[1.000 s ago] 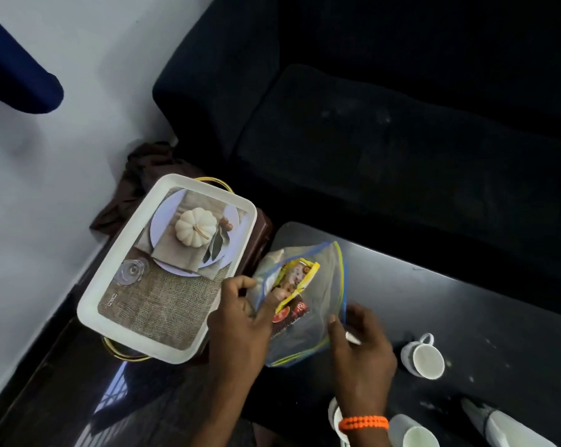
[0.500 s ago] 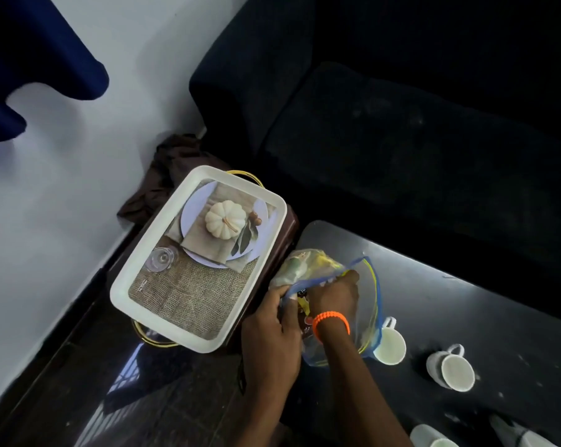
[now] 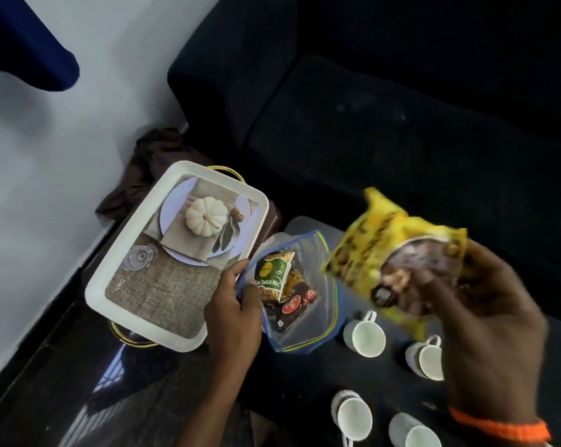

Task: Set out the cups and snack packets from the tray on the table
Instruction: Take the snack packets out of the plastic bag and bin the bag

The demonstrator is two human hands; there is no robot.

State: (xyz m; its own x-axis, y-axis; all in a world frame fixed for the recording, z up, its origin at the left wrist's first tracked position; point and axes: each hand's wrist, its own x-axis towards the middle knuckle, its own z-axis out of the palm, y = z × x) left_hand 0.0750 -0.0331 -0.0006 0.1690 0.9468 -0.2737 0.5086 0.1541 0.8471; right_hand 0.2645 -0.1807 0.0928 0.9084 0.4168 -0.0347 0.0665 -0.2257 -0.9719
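My right hand (image 3: 488,330) holds a yellow snack packet (image 3: 385,253) lifted above the black table (image 3: 305,398), blurred by motion. My left hand (image 3: 232,311) grips the open mouth of a clear zip bag (image 3: 321,291) with a blue and yellow rim. Inside the bag lie a green-and-yellow packet (image 3: 272,275) and a dark red-and-black packet (image 3: 297,306). The white tray (image 3: 111,279), printed with a pumpkin picture, lies left of the bag with nothing on it. Several white cups (image 3: 364,337) stand on the table to the right and front.
A dark sofa (image 3: 401,130) runs along the far side of the table. A brown cloth (image 3: 156,162) lies crumpled on the floor by the white wall behind the tray. A blue object (image 3: 27,43) hangs at the top left.
My right hand has come out of the zip bag with the yellow packet and risen to the right. My left hand still holds the bag's mouth. The camera moved closer.
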